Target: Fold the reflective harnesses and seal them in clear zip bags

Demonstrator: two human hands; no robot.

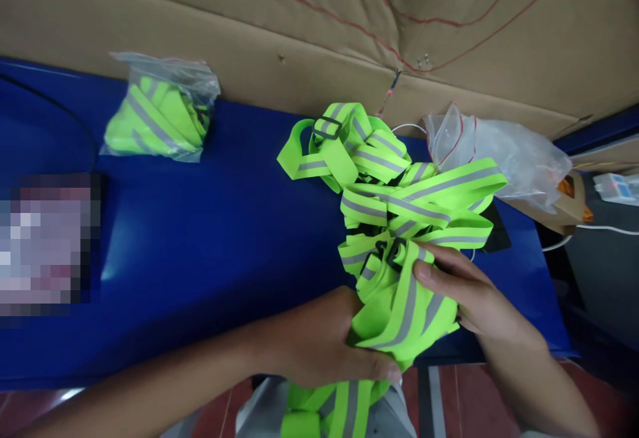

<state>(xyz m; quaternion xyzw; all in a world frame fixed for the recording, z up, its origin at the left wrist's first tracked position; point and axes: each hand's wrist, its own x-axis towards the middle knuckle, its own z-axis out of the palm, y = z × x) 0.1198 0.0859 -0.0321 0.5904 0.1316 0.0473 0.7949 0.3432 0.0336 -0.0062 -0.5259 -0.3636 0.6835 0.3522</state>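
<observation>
My left hand (324, 345) is closed around a bundle of neon-green reflective straps (404, 311) with grey stripes; its thumb lies over the lower part. My right hand (459, 285) grips the same bundle at its upper right, thumb on top near a black buckle (397, 251). The left fingers are hidden under the fabric. Beyond the hands, a loose heap of the same straps (379, 152) lies on the blue table (239, 225), with a black slide buckle (327, 127) showing. More strap (349, 408) hangs below my left hand, over my lap.
A clear zip bag (160, 112) of green straps lies at the back left. Clear plastic bags (504, 148) sit at the back right, beside a cardboard box (569, 208). A pixelated screen (44, 245) is at left. Cardboard (200, 32) walls the table's back edge.
</observation>
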